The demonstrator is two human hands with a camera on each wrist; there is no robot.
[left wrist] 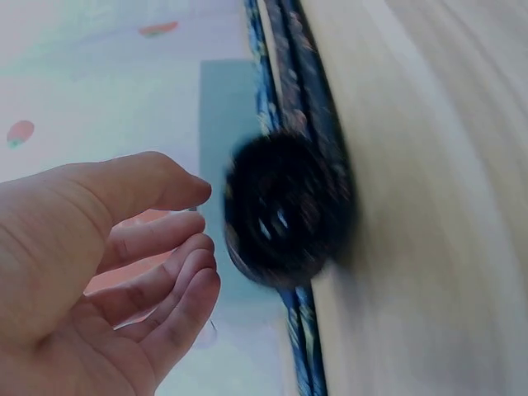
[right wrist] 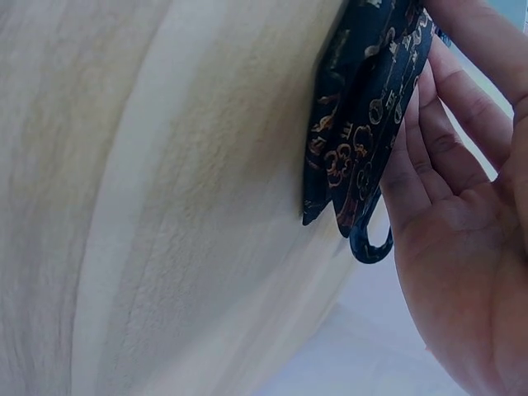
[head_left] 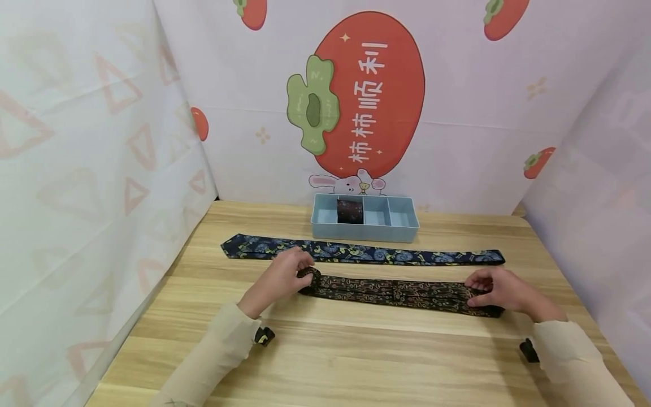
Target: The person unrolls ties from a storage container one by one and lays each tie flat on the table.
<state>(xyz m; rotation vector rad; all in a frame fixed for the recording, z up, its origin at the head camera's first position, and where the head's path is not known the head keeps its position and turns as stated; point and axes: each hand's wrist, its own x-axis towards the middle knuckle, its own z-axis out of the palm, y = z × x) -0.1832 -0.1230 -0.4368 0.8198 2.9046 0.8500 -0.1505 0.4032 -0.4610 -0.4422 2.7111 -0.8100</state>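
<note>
A dark tie with a small gold and reddish pattern (head_left: 366, 289) lies folded lengthwise across the table, its left end wound into a roll (left wrist: 285, 210). Beside that roll is my left hand (head_left: 287, 274), thumb and fingers slightly bent and apart from it in the left wrist view. My right hand (head_left: 500, 291) is over the tie's right end, and its fairly straight fingers (right wrist: 445, 132) touch the fabric there. The pointed layers of that end (right wrist: 330, 157) show in the right wrist view. Behind lies a navy tie with blue and yellow figures (head_left: 366, 252), stretched out flat.
A light blue divided box (head_left: 363, 232) stands at the back, with a rolled dark brown tie (head_left: 350, 211) in its second compartment from the left. Printed cloth (head_left: 244, 152) walls the table's back and sides. A dark strap (head_left: 264, 336) hangs at the left wrist.
</note>
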